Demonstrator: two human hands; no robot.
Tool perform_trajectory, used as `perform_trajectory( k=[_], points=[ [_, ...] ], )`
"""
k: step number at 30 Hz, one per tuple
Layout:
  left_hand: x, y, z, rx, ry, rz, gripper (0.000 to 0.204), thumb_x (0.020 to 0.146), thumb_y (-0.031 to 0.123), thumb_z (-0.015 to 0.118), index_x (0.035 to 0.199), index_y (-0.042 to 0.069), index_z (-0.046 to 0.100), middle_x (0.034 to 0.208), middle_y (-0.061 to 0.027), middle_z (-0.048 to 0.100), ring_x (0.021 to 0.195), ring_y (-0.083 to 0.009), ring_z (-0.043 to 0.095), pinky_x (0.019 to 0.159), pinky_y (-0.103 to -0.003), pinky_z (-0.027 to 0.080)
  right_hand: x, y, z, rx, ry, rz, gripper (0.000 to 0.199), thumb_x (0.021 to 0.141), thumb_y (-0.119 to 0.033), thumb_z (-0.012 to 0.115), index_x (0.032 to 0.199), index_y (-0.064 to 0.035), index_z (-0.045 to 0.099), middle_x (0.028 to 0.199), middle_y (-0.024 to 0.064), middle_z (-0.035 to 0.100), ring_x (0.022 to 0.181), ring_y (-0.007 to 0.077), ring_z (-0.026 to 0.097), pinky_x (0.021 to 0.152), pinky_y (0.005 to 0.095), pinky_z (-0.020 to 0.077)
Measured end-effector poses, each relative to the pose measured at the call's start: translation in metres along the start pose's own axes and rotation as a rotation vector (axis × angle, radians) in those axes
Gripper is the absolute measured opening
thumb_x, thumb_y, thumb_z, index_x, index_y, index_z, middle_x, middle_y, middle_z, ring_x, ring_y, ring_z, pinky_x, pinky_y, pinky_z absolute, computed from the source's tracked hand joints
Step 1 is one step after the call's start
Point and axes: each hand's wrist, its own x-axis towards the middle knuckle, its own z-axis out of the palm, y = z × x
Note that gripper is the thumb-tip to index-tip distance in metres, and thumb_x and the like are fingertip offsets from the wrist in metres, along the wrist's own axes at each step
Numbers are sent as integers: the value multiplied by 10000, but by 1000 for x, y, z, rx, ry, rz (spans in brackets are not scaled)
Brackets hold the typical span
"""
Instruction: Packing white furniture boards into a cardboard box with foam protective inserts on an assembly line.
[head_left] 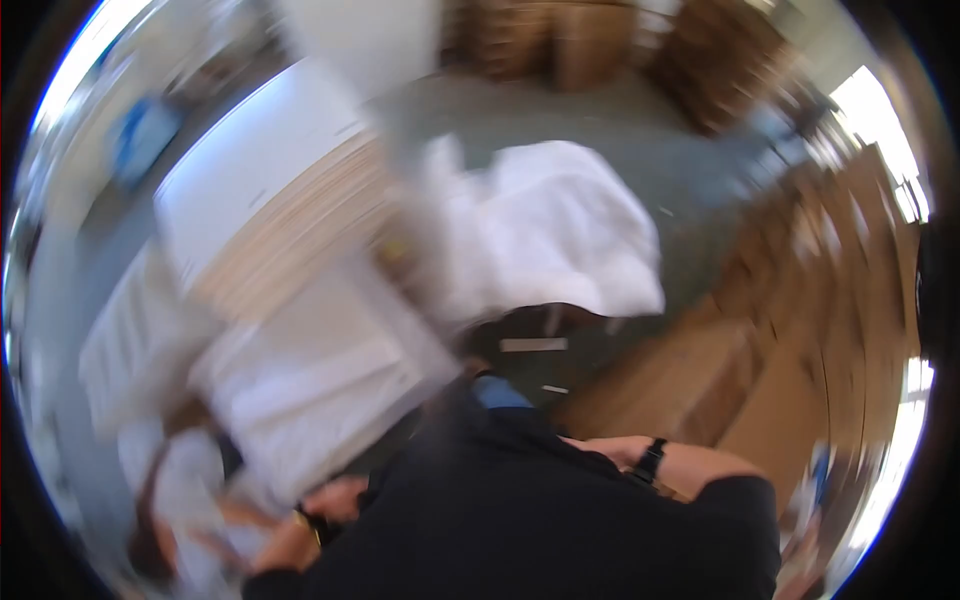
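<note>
My left hand [340, 497], blurred, is held low beside my black top [560, 530], near a pale, soft-looking bundle [300, 385] with a creased surface and rounded edges, just beyond my knuckles. How far those fingers are open I cannot tell, nor whether they touch the bundle. A dark band with a gold-coloured glint [316, 524] circles that wrist. My right hand [610, 450] is at the other side of my waist, its fingers partly hidden by the dark cloth; whether they are clenched, released or grasping something, I cannot tell. A black watch [650, 461] sits on that wrist.

Beyond the bundle rises a thick block of stacked sheets [265, 170], its top smooth and white, its beige side lined with thin layers. Ahead of me, white cloth [575, 225] drapes in loose, rumpled folds above the grey-green floor [690, 245], where a pale flat strip [533, 345] lies. To my right, brown cardboard [820, 320] stands in flat, angular panels. At lower left, another person [175, 510] in white is a blur.
</note>
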Motion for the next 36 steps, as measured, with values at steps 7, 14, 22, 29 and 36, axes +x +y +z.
perform_trajectory(
  k=[7, 14, 22, 29, 36],
  points=[
    [-10, 12, -61, -614, 557, 320, 292, 906, 250, 482, 1050, -2, 517, 938, -91, 570, 820, -182, 596, 731, -315, 510, 62, -109, -14, -1164, 550, 126, 497, 808, -495, 556, 1043, -60, 610, 878, 114, 638, 793, 212, 619, 704, 336, 484],
    [4, -88, -144, -769, 984, 356, 354, 861, 255, 542, 1103, 0, 509, 1009, -84, 578, 913, -181, 573, 777, -326, 478, 233, -173, 17, -1382, 622, -581, 382, 785, -251, 604, 1053, 21, 586, 975, 171, 628, 899, 225, 609, 800, 307, 466],
    [57, -137, -166, -178, 1703, 226, 508, 811, 260, 542, 1200, -52, 440, 1190, -257, 482, 1124, -388, 441, 967, -397, 344, 339, -165, 26, -1407, 786, -650, 604, 735, -218, 610, 1245, 33, 406, 1144, 236, 521, 1035, 324, 538, 890, 372, 422],
    [78, -138, -182, -305, 1752, 80, 613, 824, 422, 540, 1171, -74, 445, 1121, -263, 524, 1014, -385, 524, 896, -395, 409, 368, -166, 15, -1304, 758, -582, 547, 751, -157, 621, 1219, 41, 418, 1053, 168, 586, 950, 245, 583, 830, 318, 451],
    [60, -164, -202, -349, 1437, 23, 724, 789, 640, 443, 850, -63, 605, 828, -238, 614, 805, -367, 586, 732, -413, 438, 377, -182, 16, -1090, 443, -534, 456, 694, -88, 666, 1100, 28, 493, 969, 109, 610, 891, 209, 584, 820, 301, 447]
  ],
)
